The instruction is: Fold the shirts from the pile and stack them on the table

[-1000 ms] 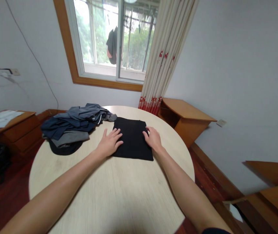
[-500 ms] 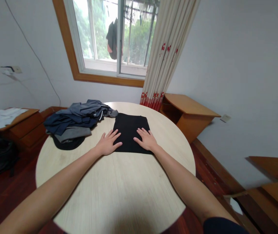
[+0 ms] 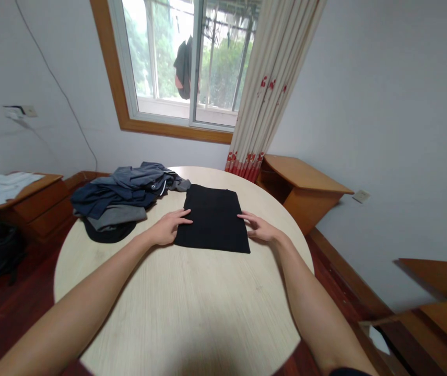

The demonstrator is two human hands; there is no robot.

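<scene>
so one flat black cloth (image 3: 215, 222) is being touched from both sides, dead centre of the frame, and it's being held up by one round pale table (image 3: 192, 297). Its left edge is being touched by the left hand (image 3: 168, 228), its right edge by the right hand (image 3: 260, 228). Fingers are being held apart on both, not clamped; whether a thumb is being tucked underneath can't be told

Label-wise, one small pale round mark (image 3: 153, 186) is being shown on the clothes pile (image 3: 121, 193), left of centre, too tiny to be read. Count-wise: one pile, four shades being shown (blue-grey, navy, grey, black), garment total being hidden by folds. One window (image 3: 196, 68) is being partly covered, top centre, by one red-patterned curtain (image 3: 272, 89)
</scene>
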